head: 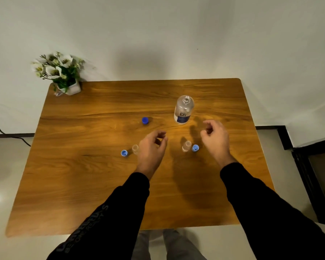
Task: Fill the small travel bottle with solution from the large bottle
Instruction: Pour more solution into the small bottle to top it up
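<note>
I am seeing both hands hovering over the surface (101, 184), fingers loosely curled, holding nothing. The left hand (151, 147) is sitting just beside a small bottle (135, 148), with a blue cap (124, 153) to its left. The right hand (215, 137) is hanging near the other small bottle (186, 146) and its cap (195, 148). The large bottle (183, 109) is standing uncapped farther back, a third cap (145, 120) lying well left of it.
</note>
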